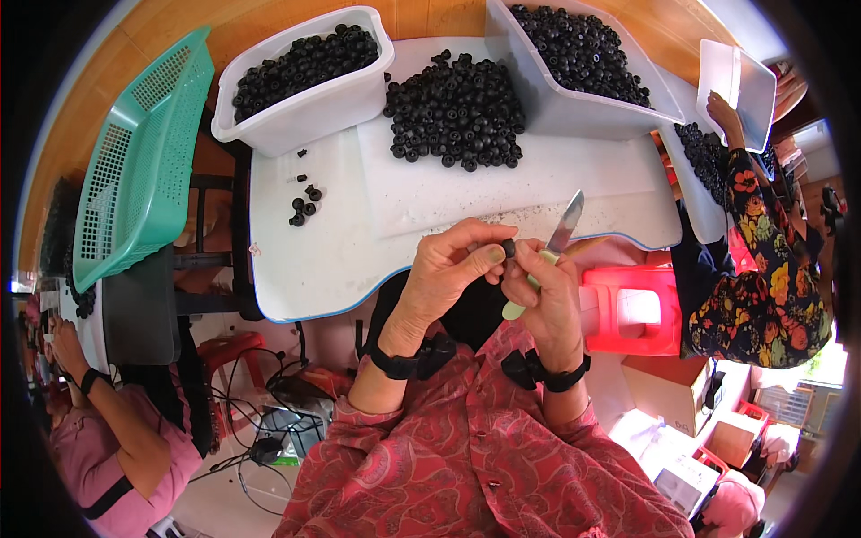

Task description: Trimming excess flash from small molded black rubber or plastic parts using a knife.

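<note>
Between the thumb and forefinger of my left hand is a small black round part. My right hand is closed around the pale green handle of a knife, its blade pointing up and away from me. The fingertips of both hands meet at the black part, over the table's near edge. Beyond them on the white table lies a heap of similar black parts. A few loose black parts lie at the table's left.
A white bin of black parts stands back left, a grey bin of them back right. A green basket is at far left. Red stools stand at right. One person works at right, another at left.
</note>
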Demonstrator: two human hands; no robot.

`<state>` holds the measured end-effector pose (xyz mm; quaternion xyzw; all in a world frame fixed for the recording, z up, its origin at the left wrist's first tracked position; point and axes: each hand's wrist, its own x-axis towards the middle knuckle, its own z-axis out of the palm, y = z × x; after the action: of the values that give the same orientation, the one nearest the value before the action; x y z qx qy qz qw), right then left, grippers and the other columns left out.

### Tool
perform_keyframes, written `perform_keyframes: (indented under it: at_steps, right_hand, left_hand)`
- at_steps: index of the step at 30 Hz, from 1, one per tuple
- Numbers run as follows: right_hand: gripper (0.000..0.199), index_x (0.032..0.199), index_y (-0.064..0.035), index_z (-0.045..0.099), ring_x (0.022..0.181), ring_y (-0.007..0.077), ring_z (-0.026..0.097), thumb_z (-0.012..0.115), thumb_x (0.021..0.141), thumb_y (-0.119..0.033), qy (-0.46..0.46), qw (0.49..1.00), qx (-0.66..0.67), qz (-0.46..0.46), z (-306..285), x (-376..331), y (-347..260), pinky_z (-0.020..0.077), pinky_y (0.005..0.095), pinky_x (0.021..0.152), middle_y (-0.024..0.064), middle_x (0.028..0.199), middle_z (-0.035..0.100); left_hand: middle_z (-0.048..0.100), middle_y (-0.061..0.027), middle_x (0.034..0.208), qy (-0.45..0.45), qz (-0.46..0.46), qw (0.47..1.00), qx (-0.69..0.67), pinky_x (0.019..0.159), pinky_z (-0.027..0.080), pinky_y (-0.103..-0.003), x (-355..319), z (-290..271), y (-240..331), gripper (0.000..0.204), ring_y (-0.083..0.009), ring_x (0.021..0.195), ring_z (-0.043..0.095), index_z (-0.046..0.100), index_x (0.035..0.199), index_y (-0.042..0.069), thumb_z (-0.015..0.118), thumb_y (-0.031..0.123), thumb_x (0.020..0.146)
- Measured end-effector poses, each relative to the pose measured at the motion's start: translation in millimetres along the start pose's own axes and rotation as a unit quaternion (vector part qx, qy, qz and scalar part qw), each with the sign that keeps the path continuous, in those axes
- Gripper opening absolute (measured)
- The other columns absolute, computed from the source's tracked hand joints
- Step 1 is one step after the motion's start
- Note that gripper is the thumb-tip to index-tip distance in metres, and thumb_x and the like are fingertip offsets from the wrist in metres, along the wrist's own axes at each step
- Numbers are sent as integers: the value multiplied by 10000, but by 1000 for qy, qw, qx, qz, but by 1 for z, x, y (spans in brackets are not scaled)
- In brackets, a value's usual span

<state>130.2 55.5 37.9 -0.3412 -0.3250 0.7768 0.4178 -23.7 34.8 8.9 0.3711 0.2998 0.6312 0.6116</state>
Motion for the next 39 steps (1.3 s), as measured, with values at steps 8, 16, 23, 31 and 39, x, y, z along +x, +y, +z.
perform_keyframes:
  at_steps: [8, 16, 23, 31, 39]
  right_hand:
    - [214, 867, -14, 608, 495, 46, 368, 595, 932, -217, 24, 999, -33, -36, 6, 1, 6, 265, 201, 445, 20, 690, 552]
    - [180, 916, 0, 634, 499, 30, 361, 616, 921, -179, 6, 997, -58, -50, 5, -2, 2, 242, 184, 436, 55, 736, 603]
    - [169, 932, 12, 639, 494, 30, 361, 604, 924, -153, 3, 998, -50, -41, 5, -3, 2, 239, 187, 430, 49, 737, 605]
    - [182, 964, 4, 629, 500, 36, 374, 594, 932, -172, 12, 993, -112, -47, 10, -8, 0, 261, 198, 430, -7, 669, 536]
    - [165, 1049, -17, 614, 675, 142, 567, 565, 938, -129, 115, 814, -490, -290, 8, -3, 15, 431, 274, 579, 72, 826, 595]
  left_hand:
    - [644, -37, 822, 34, 4, 998, -50, 665, 508, -214, 1, 0, -4, 151, -84, 721, 597, 620, 1004, -14, 660, 17, 862]
    - [646, -45, 820, 14, 3, 1000, -19, 686, 521, -220, 1, -1, -4, 161, -95, 722, 613, 624, 1017, -23, 653, 4, 862]
    - [651, -53, 824, 16, 4, 999, -30, 688, 524, -228, -2, -3, -5, 159, -103, 724, 619, 623, 1026, -28, 638, -4, 870]
    - [647, -118, 958, 52, -26, 988, -146, 655, 520, -254, -10, 3, -4, 166, -139, 743, 610, 598, 1046, -21, 611, 59, 900]
    - [644, -123, 936, 54, -39, 979, -190, 640, 520, -279, -13, 0, -5, 155, -145, 731, 609, 587, 1042, -16, 592, 74, 916]
